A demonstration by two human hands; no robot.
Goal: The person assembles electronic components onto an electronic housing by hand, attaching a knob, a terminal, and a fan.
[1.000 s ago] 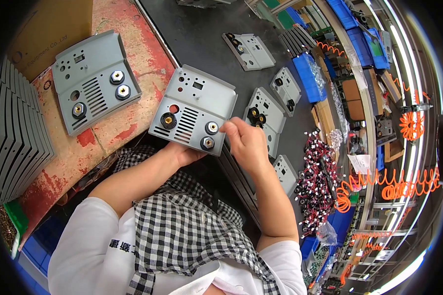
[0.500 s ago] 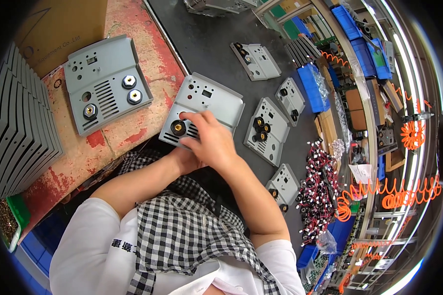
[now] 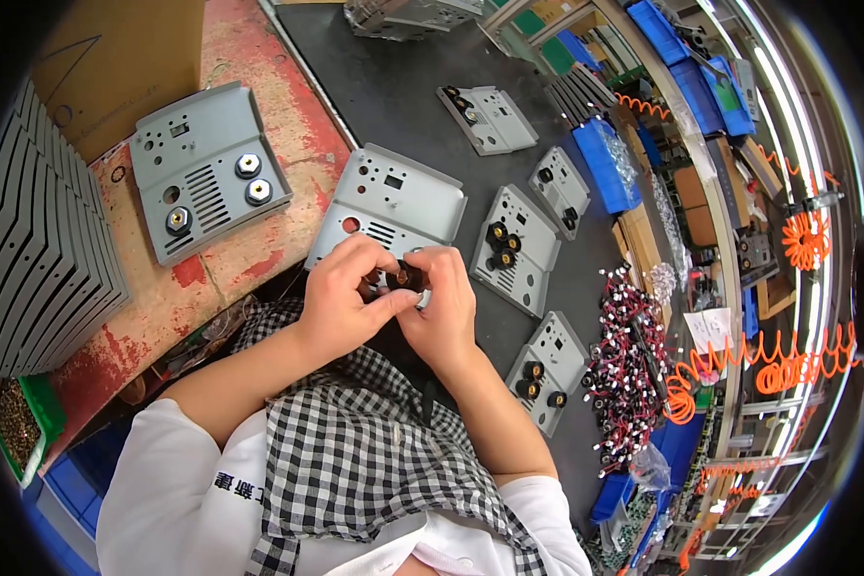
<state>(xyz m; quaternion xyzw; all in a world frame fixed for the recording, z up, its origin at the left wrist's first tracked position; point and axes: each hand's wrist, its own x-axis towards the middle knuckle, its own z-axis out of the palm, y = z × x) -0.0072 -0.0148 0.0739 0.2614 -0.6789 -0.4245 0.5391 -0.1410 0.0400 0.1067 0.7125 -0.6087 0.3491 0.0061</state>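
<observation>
L hand [image 3: 346,293] & R hand [image 3: 440,305], fingertips nearly together, pinch dark fitting [image 3: 409,277] approx 6 o'clock of grey panel [image 3: 403,199], so slipping fingertips could poss. drop it.

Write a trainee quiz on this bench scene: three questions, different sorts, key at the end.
1. Multiple choice: what shows between the fingers of the left hand and right hand?
A) an orange coiled hose
B) a dark round part
C) a sheet of paper

2. True or false: the tangled cable pile lies to the right of both hands in the picture.

3. Count: how many brass-centred fittings are on the gray panel lying on the red-patched bench?

Key: 1. B; 2. True; 3. Three
</observation>
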